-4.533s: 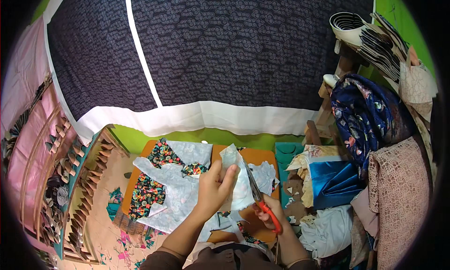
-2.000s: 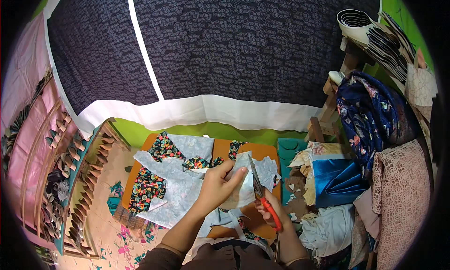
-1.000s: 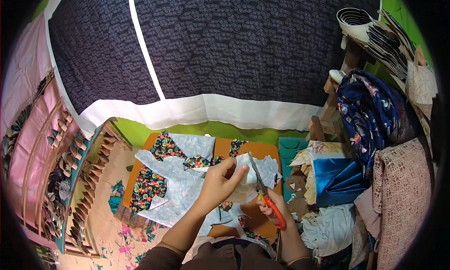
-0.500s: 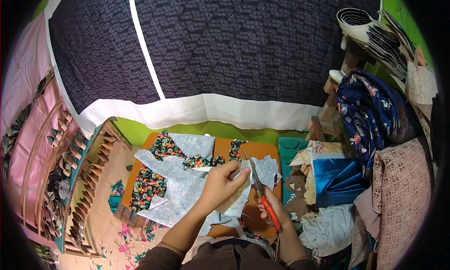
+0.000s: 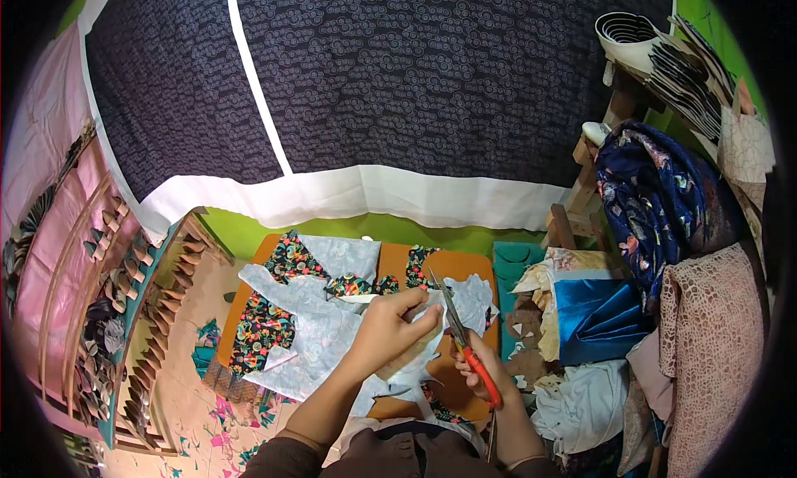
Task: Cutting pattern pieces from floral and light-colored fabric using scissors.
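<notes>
My left hand (image 5: 397, 327) pinches a white piece of fabric (image 5: 412, 363) between thumb and fingers, above the middle of the orange-brown table. My right hand (image 5: 480, 363) grips scissors (image 5: 462, 338) with red handles, the grey blades pointing up and away, right beside the white piece. The blades look nearly together, and whether they touch the fabric I cannot tell. Below and left of my left hand, pale grey-white cloth (image 5: 320, 345) lies over black fabric with a bright floral print (image 5: 259, 333). My left fingers hide part of the piece.
The orange-brown tabletop (image 5: 455, 385) shows between the cloths. Racks of shoe lasts (image 5: 166, 299) stand at the left, with scraps (image 5: 222, 420) on the floor. To the right are folded blue satin (image 5: 599, 320), heaped white cloth (image 5: 581, 407) and pink lace (image 5: 710, 337). Dark patterned fabric (image 5: 415, 80) hangs ahead.
My right hand and the scissors have shifted very slightly to the right and nearer me. The white piece has moved a little in my left hand, which stays in nearly the same place.
</notes>
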Available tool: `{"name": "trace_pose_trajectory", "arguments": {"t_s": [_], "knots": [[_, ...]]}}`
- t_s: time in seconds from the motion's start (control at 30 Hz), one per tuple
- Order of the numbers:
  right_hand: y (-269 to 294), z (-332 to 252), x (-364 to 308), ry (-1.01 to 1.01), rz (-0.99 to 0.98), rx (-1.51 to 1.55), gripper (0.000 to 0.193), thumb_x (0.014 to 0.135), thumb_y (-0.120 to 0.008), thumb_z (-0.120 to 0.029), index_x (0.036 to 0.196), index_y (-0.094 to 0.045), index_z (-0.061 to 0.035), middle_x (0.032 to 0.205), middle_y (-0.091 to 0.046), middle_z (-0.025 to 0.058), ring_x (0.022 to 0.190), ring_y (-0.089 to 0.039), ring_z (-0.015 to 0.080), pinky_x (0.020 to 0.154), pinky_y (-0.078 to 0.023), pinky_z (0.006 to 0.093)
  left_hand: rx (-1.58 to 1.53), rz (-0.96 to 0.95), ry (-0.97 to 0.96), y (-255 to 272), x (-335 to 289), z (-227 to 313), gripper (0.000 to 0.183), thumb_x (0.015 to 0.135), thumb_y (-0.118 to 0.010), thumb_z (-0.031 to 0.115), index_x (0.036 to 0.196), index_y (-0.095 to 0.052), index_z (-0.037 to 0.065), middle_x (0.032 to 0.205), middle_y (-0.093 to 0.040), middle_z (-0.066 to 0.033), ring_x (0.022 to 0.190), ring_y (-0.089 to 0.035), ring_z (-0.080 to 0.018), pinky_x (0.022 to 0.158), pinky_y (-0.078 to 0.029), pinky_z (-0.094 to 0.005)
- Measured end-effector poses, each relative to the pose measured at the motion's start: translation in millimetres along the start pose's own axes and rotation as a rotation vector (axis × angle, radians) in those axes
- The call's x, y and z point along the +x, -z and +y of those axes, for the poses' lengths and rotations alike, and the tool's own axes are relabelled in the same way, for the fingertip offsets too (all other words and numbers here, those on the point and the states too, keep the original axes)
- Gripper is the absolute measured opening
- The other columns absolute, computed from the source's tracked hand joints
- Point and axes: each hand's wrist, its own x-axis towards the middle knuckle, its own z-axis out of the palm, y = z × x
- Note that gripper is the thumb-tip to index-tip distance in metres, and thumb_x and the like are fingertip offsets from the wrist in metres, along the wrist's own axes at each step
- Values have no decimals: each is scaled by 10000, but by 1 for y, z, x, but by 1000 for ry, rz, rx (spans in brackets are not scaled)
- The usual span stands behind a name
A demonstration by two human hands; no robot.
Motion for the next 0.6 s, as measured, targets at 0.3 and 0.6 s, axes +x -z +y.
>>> {"name": "trace_pose_trajectory", "arguments": {"t_s": [0.3,0.6], "knots": [[3,12,0,305,-67,-87,337,851,-479,-163,1141,-428,2,695,-388,-25,512,-348,-12,394,-242,91,79,-50,-1,4,1,0,242,745,-602,212,745,-530,-19,497,-418,-109,432,-364,-136,426,-341,-277],[6,11,0,142,-57,1,424,858,-482,-273,1171,-388,-3,694,-375,-19,484,-346,-3,417,-252,96,64,-100,2,6,-1,-6,233,742,-601,209,737,-544,-16,505,-421,-106,437,-378,-135,435,-344,-275]]}}
